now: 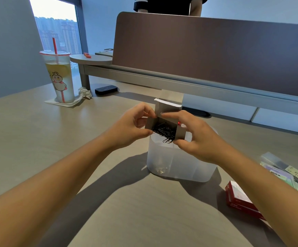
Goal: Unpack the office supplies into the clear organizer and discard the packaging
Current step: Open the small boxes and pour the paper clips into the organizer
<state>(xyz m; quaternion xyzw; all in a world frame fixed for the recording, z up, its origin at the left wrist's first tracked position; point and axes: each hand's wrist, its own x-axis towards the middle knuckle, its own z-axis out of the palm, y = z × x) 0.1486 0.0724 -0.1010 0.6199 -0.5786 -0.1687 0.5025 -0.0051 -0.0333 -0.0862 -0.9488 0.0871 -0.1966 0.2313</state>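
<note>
A small cardboard box (167, 108) with its lid flap raised is held over the clear organizer (178, 163). Dark paper clips (164, 131) fill the box and spill toward the organizer's left compartment. My left hand (135, 125) pinches the box's left flap between thumb and fingers. My right hand (196, 134) grips the box's right side, with the forefinger along its top edge. A few clips lie at the bottom of the organizer.
A red box (241, 200) and a clear pack of sticky notes (285, 172) lie at the right. A drink cup with a red straw (60, 77) stands on a napkin at the back left. A brown desk divider (216, 50) runs behind, a person standing beyond it.
</note>
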